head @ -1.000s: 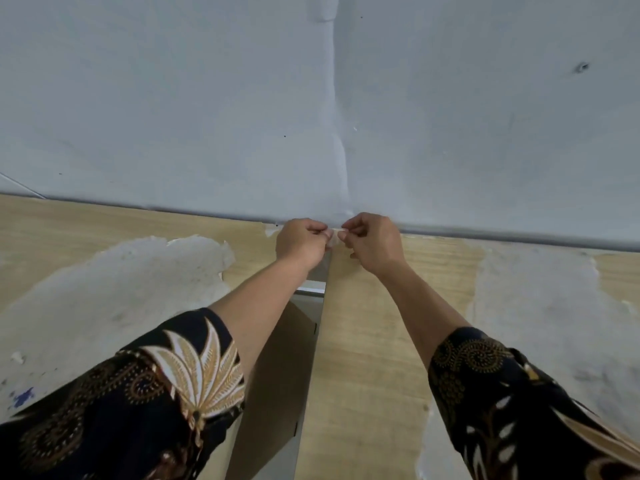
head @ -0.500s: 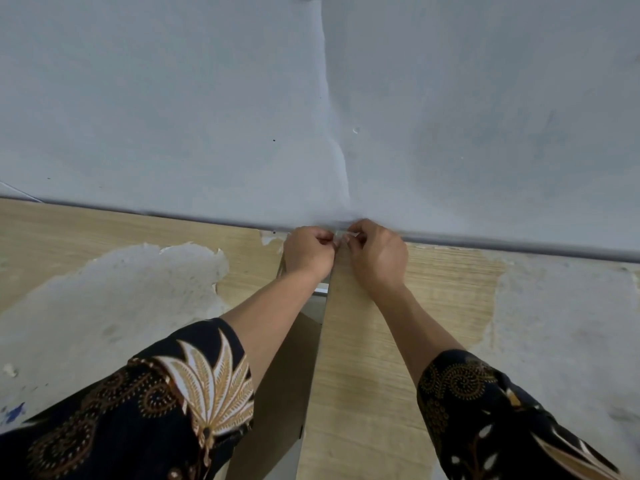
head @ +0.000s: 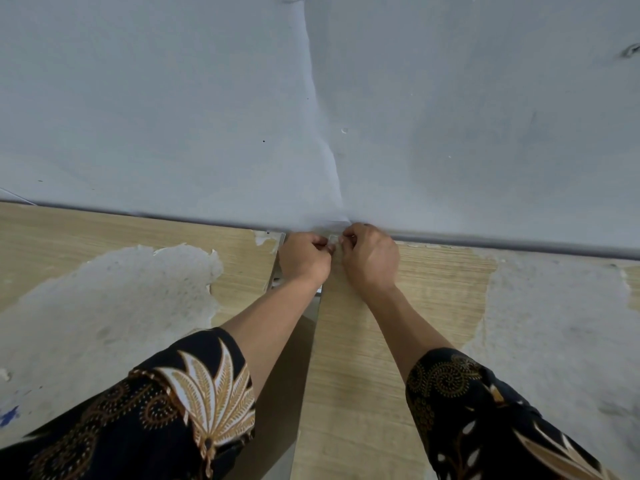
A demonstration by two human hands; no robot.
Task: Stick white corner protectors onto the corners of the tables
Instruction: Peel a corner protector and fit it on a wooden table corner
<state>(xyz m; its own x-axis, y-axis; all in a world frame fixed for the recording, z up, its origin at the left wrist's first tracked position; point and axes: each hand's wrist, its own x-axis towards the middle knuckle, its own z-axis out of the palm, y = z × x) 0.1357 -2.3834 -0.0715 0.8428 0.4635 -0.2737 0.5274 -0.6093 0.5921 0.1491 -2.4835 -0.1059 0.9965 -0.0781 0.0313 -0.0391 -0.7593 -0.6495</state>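
- Stretching away to the left of the fingers, the left table (head: 86, 230) shows a wood-grain top with a large pale, rough patch (head: 104, 306) across it.
- The left hand (head: 304, 261) comes out of a dark patterned sleeve (head: 156, 410) and lies over the gap (head: 291, 358) between the two tables. Its fingers (head: 322, 241) are curled, with the tips pinching the left edge of the white corner protector.
- The white corner protector (head: 333, 241) sits between the two sets of fingertips, at the far left corner of the right table and just beside the wall. Most of it is hidden, so I cannot tell whether it is stuck down.
- The right hand (head: 372, 261) rests on the right table with its fingers (head: 343, 239) curled, pinching the protector's right edge.
- To the right of the fingers, the right table (head: 433, 271) has the same wood grain and another pale patch (head: 554, 323).
- Beyond the fingers, a grey-white wall (head: 173, 116) rises from the tables' far edge.
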